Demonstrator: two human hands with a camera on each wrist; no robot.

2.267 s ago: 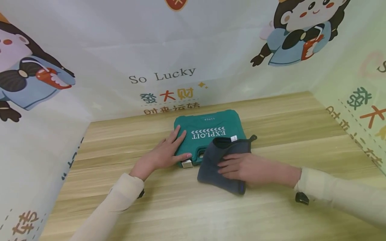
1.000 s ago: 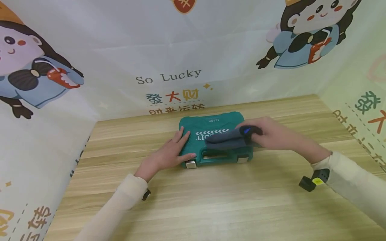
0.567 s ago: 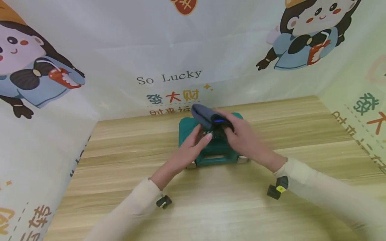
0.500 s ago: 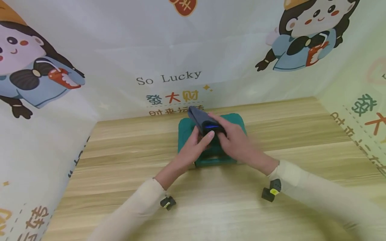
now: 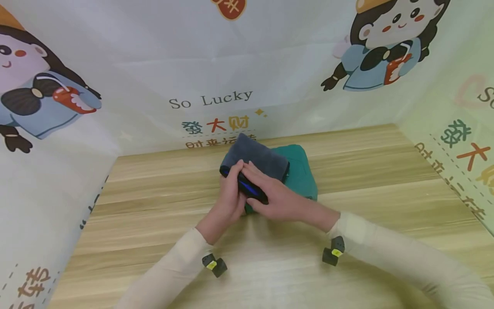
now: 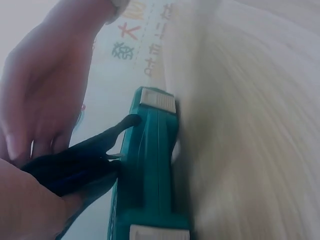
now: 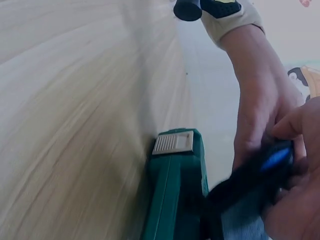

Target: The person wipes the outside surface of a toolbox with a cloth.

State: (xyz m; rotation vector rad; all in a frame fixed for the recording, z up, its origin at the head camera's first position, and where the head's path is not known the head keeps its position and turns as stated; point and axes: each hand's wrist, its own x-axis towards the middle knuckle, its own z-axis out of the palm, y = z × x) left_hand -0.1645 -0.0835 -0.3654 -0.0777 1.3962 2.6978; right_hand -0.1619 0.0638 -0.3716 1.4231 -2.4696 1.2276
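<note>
A dark grey-blue cloth [image 5: 258, 155] with black edging and a blue inner strip is folded over in both hands, above a teal plastic case [image 5: 302, 171]. My left hand [image 5: 228, 195] holds its near left edge, thumb on top. From the right, my right hand [image 5: 283, 198] grips the same edge between thumb and fingers, and the two hands nearly meet. In the left wrist view the bunched cloth [image 6: 75, 167] dangles a black loop beside the case [image 6: 152, 165]. The right wrist view shows the cloth [image 7: 250, 185] blurred. Most of the case's lettered lid is hidden.
The case lies flat on a wood-grain table [image 5: 154, 193], its metal latch [image 7: 173, 143] fastened in the right wrist view. Printed white sheets [image 5: 216, 56] with cartoon figures enclose the back and sides. Small black cameras [image 5: 214, 265] sit on both wrists.
The left hand has left the case lid and taken hold of the cloth. The right hand has carried the cloth up and left over the case, and the cloth is now folded between both hands.
</note>
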